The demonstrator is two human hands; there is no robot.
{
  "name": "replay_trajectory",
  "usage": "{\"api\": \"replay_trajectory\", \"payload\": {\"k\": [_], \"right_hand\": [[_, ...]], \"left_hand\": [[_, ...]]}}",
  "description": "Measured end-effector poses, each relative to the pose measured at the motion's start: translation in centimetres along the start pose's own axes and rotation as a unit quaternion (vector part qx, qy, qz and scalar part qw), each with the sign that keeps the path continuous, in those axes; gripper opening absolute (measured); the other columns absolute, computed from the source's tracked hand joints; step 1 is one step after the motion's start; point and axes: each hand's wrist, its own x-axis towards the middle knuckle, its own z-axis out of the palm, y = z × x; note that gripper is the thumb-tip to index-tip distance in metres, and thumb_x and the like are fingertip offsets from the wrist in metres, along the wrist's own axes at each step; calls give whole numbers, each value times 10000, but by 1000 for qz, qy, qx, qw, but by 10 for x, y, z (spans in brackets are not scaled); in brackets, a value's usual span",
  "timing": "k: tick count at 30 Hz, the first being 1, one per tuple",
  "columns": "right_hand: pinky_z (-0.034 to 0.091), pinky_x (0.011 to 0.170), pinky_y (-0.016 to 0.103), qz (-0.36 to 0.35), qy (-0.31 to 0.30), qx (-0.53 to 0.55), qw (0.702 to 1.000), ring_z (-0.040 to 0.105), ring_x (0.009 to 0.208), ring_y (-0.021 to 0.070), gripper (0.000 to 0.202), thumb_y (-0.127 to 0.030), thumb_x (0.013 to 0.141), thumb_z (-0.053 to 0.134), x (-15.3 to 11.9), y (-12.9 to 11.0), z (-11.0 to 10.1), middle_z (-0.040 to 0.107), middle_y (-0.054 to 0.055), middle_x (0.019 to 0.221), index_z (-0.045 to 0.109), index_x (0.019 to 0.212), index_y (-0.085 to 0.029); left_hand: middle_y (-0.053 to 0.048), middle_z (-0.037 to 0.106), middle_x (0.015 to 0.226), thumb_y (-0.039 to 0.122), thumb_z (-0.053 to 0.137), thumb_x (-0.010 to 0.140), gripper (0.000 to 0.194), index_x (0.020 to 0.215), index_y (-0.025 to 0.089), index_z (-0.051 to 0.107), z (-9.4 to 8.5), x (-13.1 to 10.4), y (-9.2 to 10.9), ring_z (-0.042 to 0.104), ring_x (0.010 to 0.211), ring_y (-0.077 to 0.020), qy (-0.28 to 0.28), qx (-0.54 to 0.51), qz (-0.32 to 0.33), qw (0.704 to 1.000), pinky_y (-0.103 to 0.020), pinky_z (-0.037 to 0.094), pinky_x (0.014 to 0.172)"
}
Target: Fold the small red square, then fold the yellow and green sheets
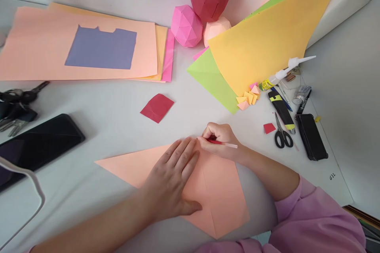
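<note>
A large peach paper sheet point(219, 189) with a fold crease lies on the table before me. My left hand point(175, 178) presses flat on it, its fingers stretched toward the far edge and the thumb out to the side. My right hand point(218, 138) is closed round a slim red stick-like tool point(218, 142) with a pale end, perhaps a pen or a small craft knife. Its tip is at the paper's far edge, close to my left fingertips, and is mostly hidden by my fingers. Beyond my hands lies a creased dark red paper piece point(157, 108).
At the back left is a stack of coloured paper point(35, 47) with a purple sheet on top. Faceted paper balls point(186, 25) stand at the back. Scissors point(283, 132), a cutter point(280, 110) and a glue bottle point(270, 82) lie right; a phone point(41, 146) and keys point(22, 99) left.
</note>
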Motion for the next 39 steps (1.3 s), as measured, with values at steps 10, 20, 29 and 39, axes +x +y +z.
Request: {"api": "replay_trajectory", "payload": {"k": [10, 20, 29, 39], "right_hand": [[310, 470, 209, -5, -6, -9, 1000, 377, 508, 71, 265, -266, 767, 613, 1, -4, -2, 477, -51, 584, 408, 614, -199], [310, 467, 204, -14, -2, -12, 1000, 376, 506, 69, 240, -239, 769, 584, 1, -4, -2, 473, -52, 581, 402, 617, -200], [344, 410, 202, 38, 51, 95, 993, 418, 462, 72, 283, -340, 765, 643, 3, 5, -2, 489, -61, 580, 421, 651, -207], [376, 407, 211, -36, 134, 90, 986, 436, 401, 65, 317, -404, 777, 642, 14, 10, -2, 520, -68, 536, 420, 656, -212]], "left_hand": [[-286, 389, 1416, 710, 565, 669, 959, 1297, -5, 456, -2, 1, -1, 287, 1363, -405, 7, 24, 23, 999, -533, 239, 1122], [-278, 360, 1437, 705, 561, 673, 963, 1328, 15, 417, -1, 0, -1, 280, 1366, -405, 2, 22, 15, 1000, -540, 250, 1113], [-287, 361, 1431, 684, 595, 664, 951, 1324, 25, 408, 0, 0, -3, 277, 1357, -427, 8, 20, 25, 999, -575, 268, 1088], [-284, 358, 1437, 755, 555, 658, 989, 1300, 9, 456, 5, 4, -16, 278, 1361, -406, 11, 55, 47, 997, -551, 262, 1097]]}}
